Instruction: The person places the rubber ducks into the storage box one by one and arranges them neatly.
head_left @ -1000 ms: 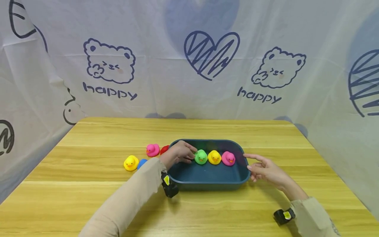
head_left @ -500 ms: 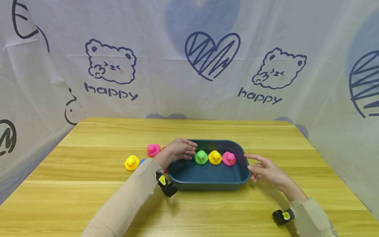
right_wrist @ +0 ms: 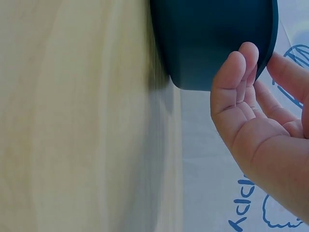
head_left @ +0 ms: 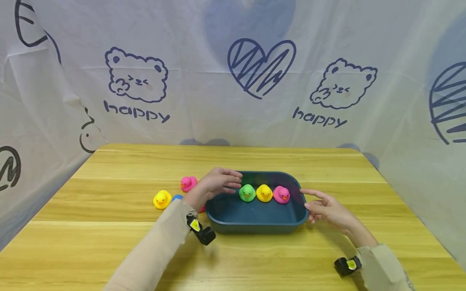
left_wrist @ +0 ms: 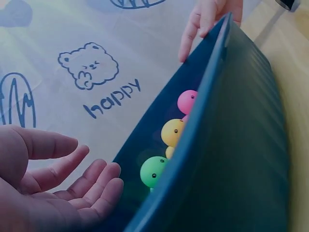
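The left hand (head_left: 217, 182) hovered released over the blue tub's (head_left: 255, 226) nine o'clock rim — holding nothing. The right hand (head_left: 325, 207), fingers relaxed, rested against its three o'clock side. Green duck (head_left: 247, 192), yellow duck (head_left: 263, 193) and pink duck (head_left: 281, 194) sat inside.

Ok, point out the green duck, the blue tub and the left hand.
green duck (head_left: 247, 192), head view, on its body, inside the tub.
blue tub (head_left: 255, 228), head view, on its near outer wall.
left hand (head_left: 218, 182), head view, on the back of the hand, over the tub's left end.
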`<state>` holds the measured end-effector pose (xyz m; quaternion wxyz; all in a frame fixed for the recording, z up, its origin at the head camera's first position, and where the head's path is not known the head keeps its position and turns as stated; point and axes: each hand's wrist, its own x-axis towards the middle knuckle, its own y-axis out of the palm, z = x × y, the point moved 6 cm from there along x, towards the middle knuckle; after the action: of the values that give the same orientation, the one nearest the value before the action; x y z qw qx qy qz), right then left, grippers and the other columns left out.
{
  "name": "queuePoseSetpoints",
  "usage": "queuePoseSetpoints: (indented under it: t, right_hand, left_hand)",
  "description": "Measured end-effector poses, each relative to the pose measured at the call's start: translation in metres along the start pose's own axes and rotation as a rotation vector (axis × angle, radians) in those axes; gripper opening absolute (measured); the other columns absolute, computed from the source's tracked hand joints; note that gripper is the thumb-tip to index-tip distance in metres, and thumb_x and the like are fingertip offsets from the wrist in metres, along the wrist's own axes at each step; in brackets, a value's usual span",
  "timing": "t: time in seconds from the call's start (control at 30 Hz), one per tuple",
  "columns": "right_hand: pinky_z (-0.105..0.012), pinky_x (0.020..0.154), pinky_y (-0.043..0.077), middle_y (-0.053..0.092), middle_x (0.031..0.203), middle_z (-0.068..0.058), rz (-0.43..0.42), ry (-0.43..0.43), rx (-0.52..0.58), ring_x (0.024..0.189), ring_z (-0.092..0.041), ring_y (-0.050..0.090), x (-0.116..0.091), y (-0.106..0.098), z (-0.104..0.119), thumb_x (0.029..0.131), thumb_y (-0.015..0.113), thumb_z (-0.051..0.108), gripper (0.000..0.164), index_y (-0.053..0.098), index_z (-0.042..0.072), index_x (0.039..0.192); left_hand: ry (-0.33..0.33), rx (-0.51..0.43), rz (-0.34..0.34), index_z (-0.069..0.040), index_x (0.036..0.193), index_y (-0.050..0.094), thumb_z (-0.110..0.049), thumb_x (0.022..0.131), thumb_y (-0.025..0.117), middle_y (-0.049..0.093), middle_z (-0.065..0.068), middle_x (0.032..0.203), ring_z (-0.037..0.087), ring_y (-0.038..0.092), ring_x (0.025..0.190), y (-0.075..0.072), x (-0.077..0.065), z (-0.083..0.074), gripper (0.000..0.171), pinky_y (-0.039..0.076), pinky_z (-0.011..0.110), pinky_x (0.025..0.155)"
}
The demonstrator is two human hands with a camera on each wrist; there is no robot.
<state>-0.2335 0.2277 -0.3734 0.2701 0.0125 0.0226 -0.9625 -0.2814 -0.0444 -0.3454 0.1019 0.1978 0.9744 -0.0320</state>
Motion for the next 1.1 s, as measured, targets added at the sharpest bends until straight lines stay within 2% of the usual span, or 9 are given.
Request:
queuePoseSetpoints:
  t: [0.23, 0.43, 0.53, 0.8, 0.93, 1.1]
  right_hand:
    - [-0.025, 0.059, 0.050, 0.055, 0.071, -0.004, 0.003, 0.002, 0.009, 0.062, -0.011, 0.056, 0.000, -0.002, 0.000, 0.090, 0.051, 0.006, 0.052, 0.028, -0.001, 0.136]
    - [-0.024, 0.060, 0.050, 0.055, 0.071, -0.003, 0.013, 0.002, 0.012, 0.063, -0.011, 0.056, 0.000, -0.004, -0.001, 0.091, 0.050, 0.005, 0.051, 0.028, -0.002, 0.136]
    - [-0.025, 0.060, 0.050, 0.055, 0.071, -0.004, 0.009, 0.006, 0.012, 0.063, -0.011, 0.056, 0.000, -0.004, -0.002, 0.091, 0.050, 0.006, 0.052, 0.027, -0.002, 0.136]
    - [-0.025, 0.060, 0.050, 0.056, 0.071, -0.004, 0.006, 0.003, 0.013, 0.063, -0.011, 0.056, 0.000, -0.003, -0.001, 0.091, 0.050, 0.005, 0.052, 0.027, -0.002, 0.136]
    - [-0.025, 0.060, 0.050, 0.056, 0.071, -0.004, 0.006, 0.001, 0.016, 0.062, -0.011, 0.056, 0.000, -0.003, -0.002, 0.091, 0.050, 0.005, 0.052, 0.025, -0.004, 0.136]
    - [-0.025, 0.060, 0.050, 0.056, 0.071, -0.004, 0.005, 0.002, 0.017, 0.062, -0.011, 0.056, 0.001, -0.003, -0.001, 0.091, 0.050, 0.005, 0.053, 0.025, -0.004, 0.136]
  left_hand:
    - [0.098, 0.011, -0.011, 0.015, 0.120, 0.046, -0.003, 0.092, 0.046, 0.051, 0.029, 0.115, 0.029, 0.059, 0.094, -0.008, -0.006, -0.006, 0.033, 0.041, 0.044, 0.088]
    - [0.161, 0.013, -0.042, 0.015, 0.115, 0.049, -0.003, 0.090, 0.049, 0.061, 0.016, 0.098, 0.020, 0.061, 0.084, -0.017, -0.014, -0.010, 0.030, 0.045, 0.040, 0.084]
    - [0.181, 0.019, -0.067, 0.014, 0.112, 0.052, -0.003, 0.089, 0.051, 0.062, 0.011, 0.094, 0.021, 0.062, 0.085, -0.022, -0.021, -0.012, 0.028, 0.047, 0.038, 0.082]
    - [0.221, 0.110, -0.144, 0.009, 0.108, 0.056, -0.005, 0.089, 0.053, 0.063, 0.012, 0.095, 0.020, 0.061, 0.086, -0.038, -0.037, -0.016, 0.024, 0.046, 0.039, 0.083]
    - [0.235, 0.150, -0.182, 0.009, 0.107, 0.056, -0.007, 0.089, 0.053, 0.062, 0.012, 0.095, 0.026, 0.059, 0.091, -0.047, -0.044, -0.014, 0.024, 0.047, 0.034, 0.080]
    - [0.261, 0.197, -0.220, 0.010, 0.108, 0.056, -0.008, 0.089, 0.054, 0.061, 0.020, 0.099, 0.031, 0.057, 0.092, -0.059, -0.051, -0.012, 0.026, 0.047, 0.028, 0.073]
